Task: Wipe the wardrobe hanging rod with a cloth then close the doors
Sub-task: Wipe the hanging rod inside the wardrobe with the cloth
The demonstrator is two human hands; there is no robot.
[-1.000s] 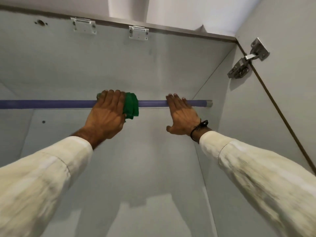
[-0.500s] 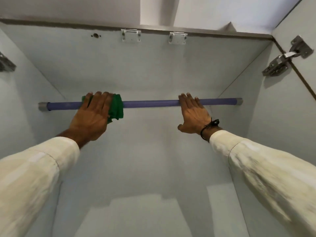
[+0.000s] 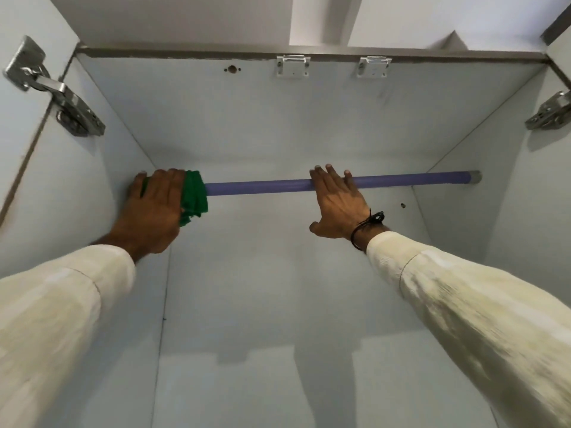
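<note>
A purple hanging rod (image 3: 259, 186) runs across the inside of the pale wardrobe, from the left wall to a grey end cap at the right wall. My left hand (image 3: 154, 208) is wrapped over the rod's far left end, right against the side wall, gripping a folded green cloth (image 3: 194, 197) around the rod. My right hand (image 3: 338, 205) holds the rod right of its middle, fingers curled over the top. The rod's left end is hidden under the hand and cloth.
Metal door hinges sit at the upper left (image 3: 55, 97) and upper right (image 3: 550, 114) on the open doors. Two small white brackets (image 3: 292, 65) hang from the wardrobe's top panel. The back wall (image 3: 262, 288) is bare.
My left hand has slid the green cloth leftward along the rod, from near its middle to the left end. The view has turned left. My right hand stays on the rod.
</note>
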